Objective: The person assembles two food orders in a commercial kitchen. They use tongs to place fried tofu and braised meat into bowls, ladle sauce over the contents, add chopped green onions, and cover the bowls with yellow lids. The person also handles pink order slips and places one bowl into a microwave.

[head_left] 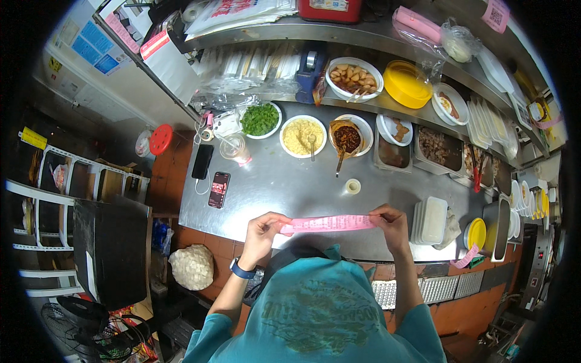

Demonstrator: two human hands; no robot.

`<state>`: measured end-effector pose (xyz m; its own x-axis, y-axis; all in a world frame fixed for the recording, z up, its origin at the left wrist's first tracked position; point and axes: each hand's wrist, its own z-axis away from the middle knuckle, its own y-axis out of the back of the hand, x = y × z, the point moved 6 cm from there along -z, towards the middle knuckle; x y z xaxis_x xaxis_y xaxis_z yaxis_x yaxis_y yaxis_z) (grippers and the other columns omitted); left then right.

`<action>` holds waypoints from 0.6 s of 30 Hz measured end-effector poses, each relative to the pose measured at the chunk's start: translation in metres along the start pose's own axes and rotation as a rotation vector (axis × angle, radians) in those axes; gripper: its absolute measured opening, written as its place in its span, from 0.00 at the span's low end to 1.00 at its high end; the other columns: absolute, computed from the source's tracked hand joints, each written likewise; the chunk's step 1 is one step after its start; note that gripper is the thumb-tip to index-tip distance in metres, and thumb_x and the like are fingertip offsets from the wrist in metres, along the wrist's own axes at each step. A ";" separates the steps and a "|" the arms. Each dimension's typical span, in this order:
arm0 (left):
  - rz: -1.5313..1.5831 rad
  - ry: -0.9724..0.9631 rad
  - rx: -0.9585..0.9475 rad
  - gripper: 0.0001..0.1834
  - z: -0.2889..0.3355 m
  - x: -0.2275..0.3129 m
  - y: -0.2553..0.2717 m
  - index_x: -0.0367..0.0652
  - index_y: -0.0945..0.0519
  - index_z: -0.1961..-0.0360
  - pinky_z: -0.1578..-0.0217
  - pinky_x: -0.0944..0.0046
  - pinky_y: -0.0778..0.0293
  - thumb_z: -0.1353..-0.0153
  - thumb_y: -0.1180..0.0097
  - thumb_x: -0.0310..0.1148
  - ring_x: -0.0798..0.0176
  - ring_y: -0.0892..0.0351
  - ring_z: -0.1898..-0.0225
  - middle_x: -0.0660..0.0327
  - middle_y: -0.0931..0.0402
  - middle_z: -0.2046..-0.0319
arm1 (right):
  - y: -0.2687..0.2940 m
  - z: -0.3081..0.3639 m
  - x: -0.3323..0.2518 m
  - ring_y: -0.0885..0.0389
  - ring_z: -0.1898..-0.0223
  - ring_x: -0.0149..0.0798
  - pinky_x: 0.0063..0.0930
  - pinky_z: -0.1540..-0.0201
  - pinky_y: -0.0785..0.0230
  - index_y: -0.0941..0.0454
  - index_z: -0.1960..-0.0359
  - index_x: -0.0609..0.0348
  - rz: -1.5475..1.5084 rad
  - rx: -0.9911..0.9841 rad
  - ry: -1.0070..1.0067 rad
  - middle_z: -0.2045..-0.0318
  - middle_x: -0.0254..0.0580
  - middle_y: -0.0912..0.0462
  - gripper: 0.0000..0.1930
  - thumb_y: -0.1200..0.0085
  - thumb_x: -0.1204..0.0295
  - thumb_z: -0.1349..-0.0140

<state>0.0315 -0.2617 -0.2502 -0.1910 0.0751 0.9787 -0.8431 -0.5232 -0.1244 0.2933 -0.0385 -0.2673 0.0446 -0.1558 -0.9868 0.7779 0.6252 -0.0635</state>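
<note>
A long strip of pink printed paper, like an order slip [330,224], is stretched level between my two hands above the near edge of the steel counter [266,181]. My left hand [266,228] pinches its left end, and a dark watch [242,268] sits on that wrist. The right end is pinched in my right hand [390,224]. Beyond the slip stands a small pale roll [352,186]. Bowls of chopped green herbs [260,120], minced garlic [303,136] with a spoon, and dark chili sauce [346,139] with a spoon line the back.
Two phones, one lit [219,189], and a plastic cup [233,147] lie at the left. Stacked plastic containers [431,221] stand right of my right hand. Metal trays of meat [440,148] fill the back right. A shelf [254,30] overhangs the counter's back.
</note>
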 end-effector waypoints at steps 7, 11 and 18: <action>-0.263 0.065 -0.216 0.15 0.001 0.004 0.000 0.34 0.17 0.58 0.44 0.58 0.25 0.39 0.52 0.11 0.60 0.17 0.49 0.55 0.15 0.57 | -0.007 0.001 -0.064 0.17 0.63 0.33 0.26 0.59 0.25 0.13 0.65 0.63 0.280 0.052 0.136 0.64 0.41 0.16 0.09 0.42 0.87 0.42; -0.272 -0.238 -0.109 0.16 -0.030 0.060 -0.010 0.40 0.19 0.48 0.33 0.56 0.37 0.32 0.54 0.19 0.55 0.27 0.37 0.56 0.20 0.44 | -0.033 0.001 -0.121 0.16 0.62 0.41 0.29 0.58 0.23 0.13 0.65 0.60 0.616 -0.077 0.430 0.63 0.42 0.15 0.13 0.43 0.89 0.48; -0.098 -0.027 -0.670 0.21 -0.041 0.082 -0.103 0.35 0.19 0.51 0.53 0.64 0.24 0.22 0.56 0.43 0.69 0.19 0.59 0.62 0.16 0.64 | -0.103 -0.015 -0.172 0.15 0.61 0.43 0.33 0.57 0.22 0.15 0.67 0.59 0.618 -0.444 0.763 0.64 0.40 0.13 0.12 0.44 0.88 0.51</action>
<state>0.0823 -0.1671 -0.1640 -0.0928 0.0697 0.9932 -0.9870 0.1249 -0.1010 0.1957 -0.0647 -0.0932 -0.1706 0.7041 -0.6893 0.4512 0.6777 0.5806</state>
